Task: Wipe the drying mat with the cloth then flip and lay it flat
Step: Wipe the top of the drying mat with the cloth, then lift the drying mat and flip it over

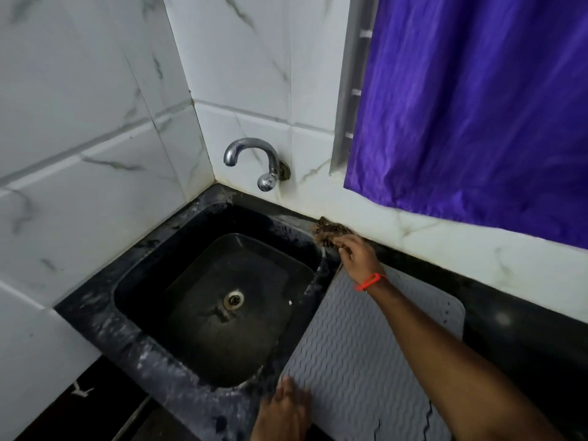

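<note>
Where it lies flat, grey wave-ribbed drying mat (359, 354) beside sink (152, 265).

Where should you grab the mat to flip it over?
Probably the mat's near left corner, coming from the sink side. It lies flat, and that edge sits by the left hand. The right hand is busy at the cloth.
</note>
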`<state>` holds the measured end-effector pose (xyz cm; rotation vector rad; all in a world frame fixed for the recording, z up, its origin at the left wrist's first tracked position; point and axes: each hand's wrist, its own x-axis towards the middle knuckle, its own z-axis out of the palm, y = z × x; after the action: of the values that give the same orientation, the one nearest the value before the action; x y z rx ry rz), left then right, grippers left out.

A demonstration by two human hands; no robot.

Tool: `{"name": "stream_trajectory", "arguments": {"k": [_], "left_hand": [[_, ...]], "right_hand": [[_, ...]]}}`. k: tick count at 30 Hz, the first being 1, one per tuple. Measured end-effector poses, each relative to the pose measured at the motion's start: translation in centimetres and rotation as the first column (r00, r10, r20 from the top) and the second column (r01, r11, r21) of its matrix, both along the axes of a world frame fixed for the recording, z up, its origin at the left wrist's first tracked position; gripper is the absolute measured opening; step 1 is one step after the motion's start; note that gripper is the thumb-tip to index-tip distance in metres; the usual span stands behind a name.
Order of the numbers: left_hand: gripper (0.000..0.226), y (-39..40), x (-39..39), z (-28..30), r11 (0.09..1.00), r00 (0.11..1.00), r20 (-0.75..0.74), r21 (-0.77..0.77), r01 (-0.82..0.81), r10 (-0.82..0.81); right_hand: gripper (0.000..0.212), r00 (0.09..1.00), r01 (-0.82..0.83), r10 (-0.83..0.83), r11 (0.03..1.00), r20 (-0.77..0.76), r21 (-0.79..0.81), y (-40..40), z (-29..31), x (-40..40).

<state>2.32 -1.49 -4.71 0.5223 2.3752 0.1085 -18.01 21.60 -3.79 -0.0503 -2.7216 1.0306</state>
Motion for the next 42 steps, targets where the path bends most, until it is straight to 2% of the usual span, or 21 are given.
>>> {"name": "stream_trajectory", "arguments": {"k": [2, 5, 8, 10, 14, 18, 21, 28, 32, 36, 39, 42], "left_hand": [[0.046, 0.3, 0.2, -0.7, 0.997, 0.949, -0.307, -0.034, 0.068, -0.075], [0.044, -0.5, 0.2, -1.7, 0.986, 0.972, -0.198, -0.136, 0.102, -0.128], [0.039, -0.8, 1.3, -2.0, 0.98, 0.931, -0.324, -0.152, 0.126, -0.17], [0.035, -1.0, 1.7, -2.5, 0.98, 0.923, -0.34, -0.138, 0.142, -0.182], [0.029, -2.2, 1.5, -2.4, 0.985, 0.911, -0.377, -0.094, 0.143, -0.168], [0.026, -4.0, 0.0, -1.6, 0.99, 0.913, -0.398, 0.071, 0.125, -0.087], [0.027, -4.9, -0.7, -1.8, 0.974, 0.925, -0.377, 0.188, 0.128, -0.049], [0.029, -6.4, -1.8, -4.1, 0.95, 0.957, -0.29, 0.302, 0.075, 0.017], [0.035, -5.9, -1.9, -4.4, 0.839, 0.964, -0.061, 0.509, -0.192, 0.257], [0.037, -4.9, -3.2, -4.0, 0.677, 0.846, 0.15, 0.537, -0.504, 0.512], [0.041, -4.4, -3.5, -4.1, 0.657, 0.808, 0.165, 0.502, -0.563, 0.566], [0.027, -3.7, -3.7, -4.2, 0.642, 0.796, 0.194, 0.496, -0.584, 0.574]], "right_hand": [[0.023, 0.998, 0.023, -0.023, 1.0, -0.059, -0.006, -0.1, -0.7, 3.6], [0.017, 0.994, 0.069, -0.073, 0.996, -0.08, -0.048, -0.7, -1.7, 9.5], [0.01, 0.988, 0.133, -0.14, 0.986, -0.064, -0.1, -1.7, -2.7, 15.9], [0.006, 0.983, 0.181, -0.186, 0.972, -0.015, -0.149, -2.5, -3.5, 19.9], [0.004, 0.937, 0.341, -0.328, 0.933, 0.121, -0.117, -4.2, -5.3, 26.8], [0.017, 0.853, 0.506, -0.489, 0.861, 0.183, -0.053, -5.1, -5.4, 30.7], [0.023, 0.778, 0.615, -0.604, 0.788, 0.173, -0.013, -5.3, -4.9, 31.9], [0.028, 0.601, 0.782, -0.766, 0.622, 0.227, 0.028, -7.0, -4.5, 35.7], [0.029, 0.55, 0.805, -0.77, 0.592, 0.323, 0.038, -7.7, -5.2, 38.0], [0.036, 0.53, 0.824, -0.767, 0.566, 0.361, -0.008, -8.2, -5.4, 38.3], [0.041, 0.483, 0.858, -0.778, 0.512, 0.402, -0.038, -7.8, -4.9, 37.8], [0.046, 0.414, 0.897, -0.788, 0.439, 0.455, -0.055, -7.5, -4.9, 38.0]]}}
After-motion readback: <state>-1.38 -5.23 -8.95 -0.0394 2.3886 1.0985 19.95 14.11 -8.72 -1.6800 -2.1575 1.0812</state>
